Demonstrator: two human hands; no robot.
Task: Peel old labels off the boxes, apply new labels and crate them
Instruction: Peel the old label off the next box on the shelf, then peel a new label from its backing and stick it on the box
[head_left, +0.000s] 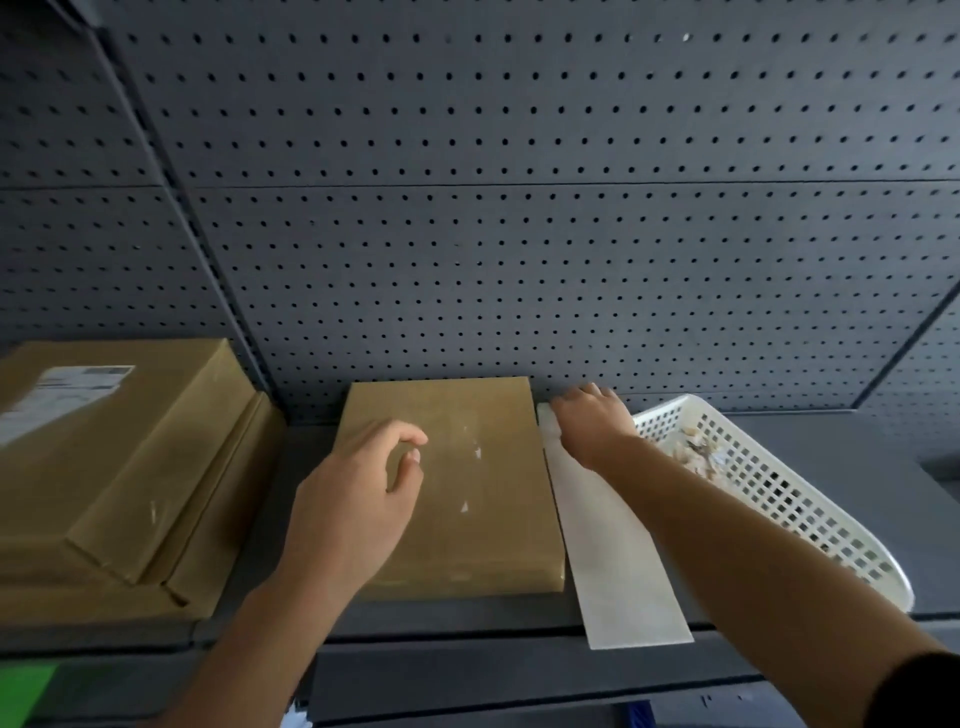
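A flat brown box (483, 499) lies on the grey shelf (447, 618), its top bare except for small white label scraps. My left hand (358, 499) hovers over the box's left part, fingers curled and apart, holding nothing. A long white label strip (613, 561) lies along the box's right side. My right hand (592, 421) rests on the strip's far end, fingers bent down onto it; whether it grips the strip is unclear.
A stack of larger brown boxes (104, 467) stands at the left, the top one bearing a white label (62, 395). A white perforated basket (779, 493) with peeled paper scraps sits at the right. Dark pegboard (493, 208) backs the shelf.
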